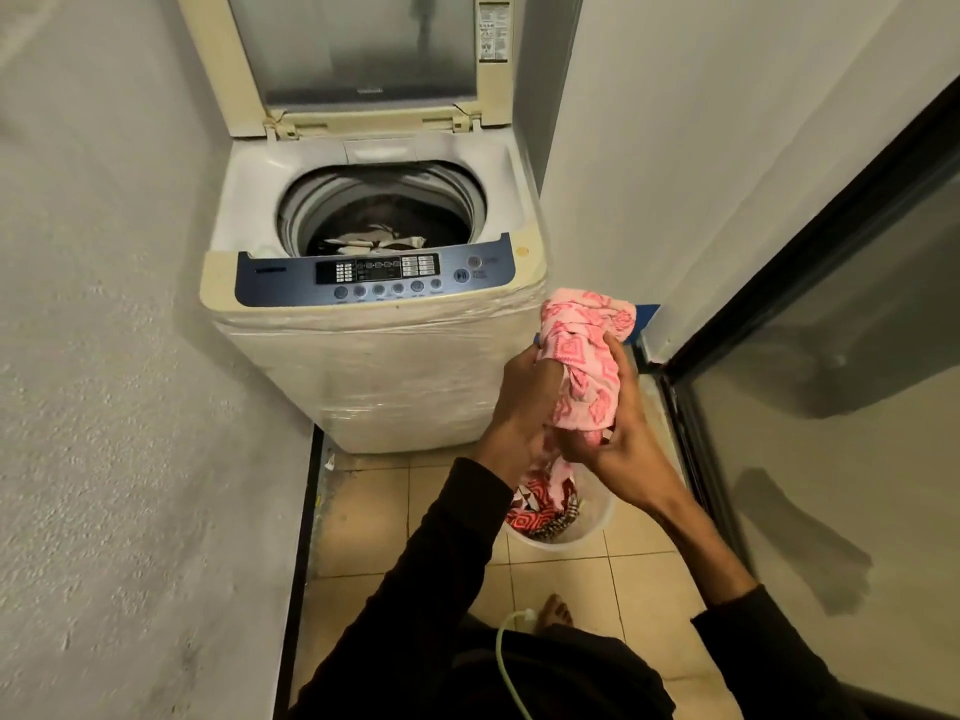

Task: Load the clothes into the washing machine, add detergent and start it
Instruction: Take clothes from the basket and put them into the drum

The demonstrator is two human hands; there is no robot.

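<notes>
A top-loading washing machine (374,356) stands ahead with its lid (358,49) raised. Some clothes (371,241) lie in the drum. Its blue control panel (374,275) faces me. A pink patterned cloth (584,350) is bunched in front of the machine's right corner. My left hand (524,402) grips it from the left, and my right hand (618,439) grips it from the right and below. Under my hands a white bucket (587,532) on the floor holds more patterned clothes (540,511).
A rough wall (130,356) closes the left side and a white wall (701,148) the right. A dark-framed glass door (831,407) runs along the right. The floor is beige tile (363,527). My bare foot (556,613) and a pale green cable (501,662) are below.
</notes>
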